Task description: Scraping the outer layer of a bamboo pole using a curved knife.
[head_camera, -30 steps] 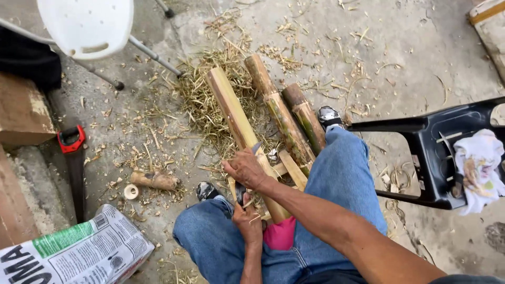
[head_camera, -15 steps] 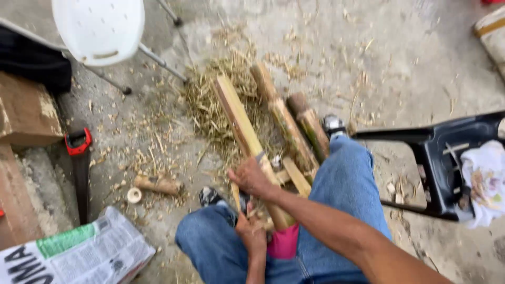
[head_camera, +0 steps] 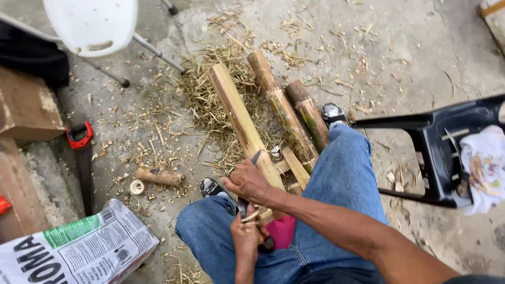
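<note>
Right hand [head_camera: 250, 182] still grips the peeled bamboo pole [head_camera: 239, 118], left hand [head_camera: 246, 231] still holding the knife handle [head_camera: 265, 243] below.

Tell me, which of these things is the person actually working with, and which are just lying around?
In use:
right hand steadying the pale bamboo pole
left hand gripping a knife against it

Lying about:
two greenish bamboo poles
handsaw
short bamboo offcut
printed sack
white chair
black chair
</note>
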